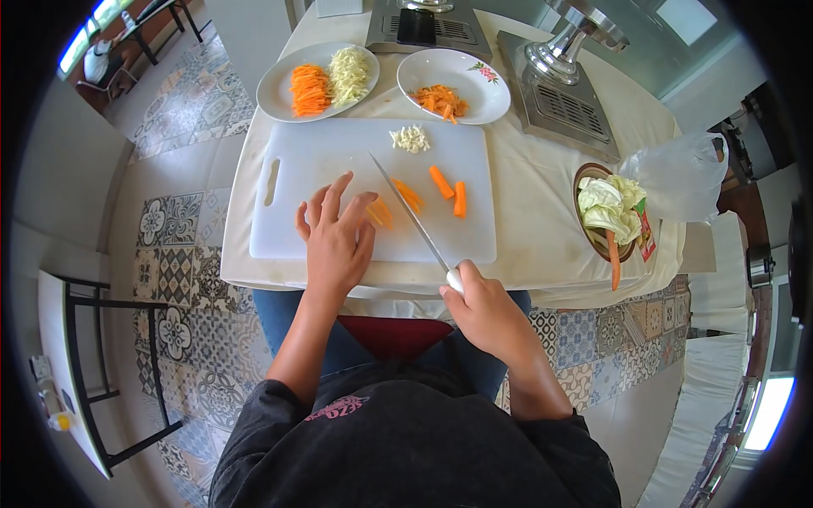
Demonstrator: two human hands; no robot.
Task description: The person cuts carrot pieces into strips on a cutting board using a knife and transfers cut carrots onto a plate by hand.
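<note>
My right hand (483,306) is closed round the white handle of a knife (412,213), whose blade points up and left over the cutting board (322,140). Fingers spread, my left hand (336,241) is over the board's left half, its fingertips near thin carrot slices (380,213). More carrot slices (408,196) lie beside the blade, on its left. Right of the knife are two carrot pieces (441,182), (460,200). A small pile of chopped white bits (410,139) sits near the board's top edge.
Behind the board stand a plate of shredded carrot and pale shreds (271,95) and a plate with carrot peelings (467,76). A bowl of cabbage (607,207), a plastic bag (682,178) and metal stoves (563,106) are at right. A person (100,63) sits far left.
</note>
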